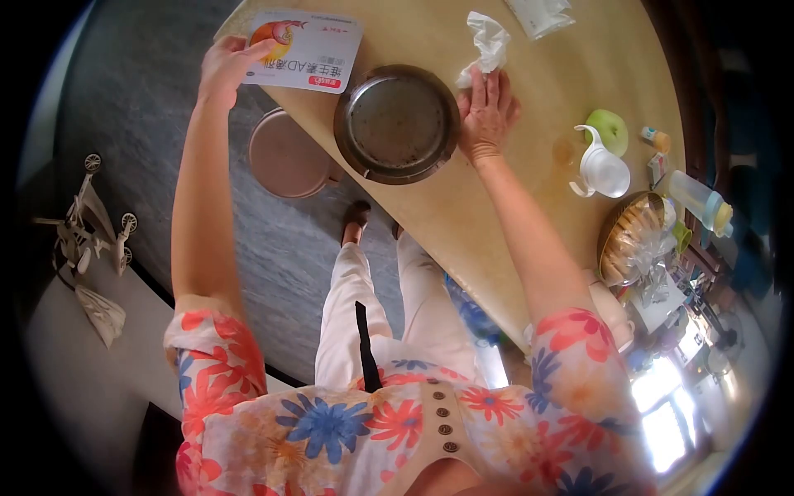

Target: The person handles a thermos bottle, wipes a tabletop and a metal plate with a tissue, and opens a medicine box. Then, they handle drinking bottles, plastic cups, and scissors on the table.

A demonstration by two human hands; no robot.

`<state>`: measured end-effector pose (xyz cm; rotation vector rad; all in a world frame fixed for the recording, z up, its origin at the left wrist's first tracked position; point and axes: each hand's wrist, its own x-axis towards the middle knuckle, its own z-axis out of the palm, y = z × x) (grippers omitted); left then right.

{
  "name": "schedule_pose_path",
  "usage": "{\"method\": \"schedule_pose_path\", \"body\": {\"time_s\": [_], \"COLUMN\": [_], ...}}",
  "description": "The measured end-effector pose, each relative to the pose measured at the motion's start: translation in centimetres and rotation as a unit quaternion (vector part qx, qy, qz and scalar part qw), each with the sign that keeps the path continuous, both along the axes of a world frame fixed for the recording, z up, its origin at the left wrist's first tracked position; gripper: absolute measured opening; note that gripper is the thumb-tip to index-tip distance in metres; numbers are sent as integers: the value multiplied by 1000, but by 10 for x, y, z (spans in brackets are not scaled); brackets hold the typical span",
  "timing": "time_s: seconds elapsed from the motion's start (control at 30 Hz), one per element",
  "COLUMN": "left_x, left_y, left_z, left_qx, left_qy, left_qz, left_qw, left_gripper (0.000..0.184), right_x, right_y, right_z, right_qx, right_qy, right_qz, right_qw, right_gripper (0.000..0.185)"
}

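Observation:
My left hand (225, 70) grips the left edge of a flat white printed card (304, 51), thumb on top. The card has rounded corners, an orange-red picture and Chinese lettering upside down to me. It reaches past the table edge. On the tabletop, my right hand (490, 112) rests palm down with its fingertips on a crumpled white tissue (488, 41). Part of the tissue shows by the thumb and index finger; most sticks out beyond the fingertips. Between my hands sits a round dark metal pan or tray (395, 124), close to the table edge.
The beige table (529, 190) also bears a white plastic packet (542, 15), a green apple-like object (608, 131), a clear handled cup (604, 172), a bottle (695, 198) and a basket (624, 240). A pinkish round stool or bin (288, 157) stands below the edge.

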<state>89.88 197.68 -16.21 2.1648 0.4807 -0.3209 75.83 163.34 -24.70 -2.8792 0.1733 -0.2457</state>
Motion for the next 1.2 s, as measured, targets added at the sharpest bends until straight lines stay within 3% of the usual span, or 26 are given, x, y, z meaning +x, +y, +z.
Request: {"method": "schedule_pose_path", "body": {"time_s": [0.1, 0.2, 0.3, 0.37, 0.43, 0.5, 0.57, 0.63, 0.8, 0.9, 1.0, 1.1, 1.2], "left_x": [-6, -13, -36, -63, -105, -152, -208, -247, -299, -291, -270, -255, -248], "left_y": [6, 13, 32, 88, 118, 130, 180, 165, 153, 135, 118, 129, 138], "left_z": [16, 20, 37, 7, -3, -5, -28, -43, -128, -160, -175, -187, -199], "left_qx": [-213, -267, -381, -482, -442, -463, -604, -448, -417, -473, -397, -437, -399], "left_qy": [35, -18, -95, -44, -55, -58, 28, 22, 56, 96, 151, 161, 170], "left_qz": [28, 27, 132, 186, 187, 283, 251, 400, 473, 429, 484, 430, 407], "left_qw": [976, 963, 910, 855, 876, 838, 756, 799, 774, 764, 765, 773, 804], "left_gripper": [39, 34, 32, 29, 33, 33, 32, 32, 35, 49, 60, 67, 62], "right_x": [1, 1, 0, 0, 1, 2, 1, 2, 3, 3, 2, 1, 0], "right_y": [0, -1, -2, -2, -3, -3, -3, -3, -3, -3, -4, -2, -2], "right_z": [-2, -5, -6, -7, -9, -9, -10, -10, -5, -3, -7, -2, -1], "right_qx": [-9, -10, -16, -23, -29, -29, -32, -39, -49, -53, -86, -59, -67], "right_qy": [-3, -19, -23, -27, -33, -38, -40, -41, -40, -31, -36, -20, -6], "right_qz": [0, 6, 9, 7, 4, 5, 9, 11, 23, 21, 13, 16, 13], "right_qw": [1000, 1000, 1000, 999, 999, 999, 999, 998, 998, 998, 996, 998, 998], "right_gripper": [55, 55, 54, 53, 52, 50, 49, 48, 47, 46, 47, 48, 48]}}
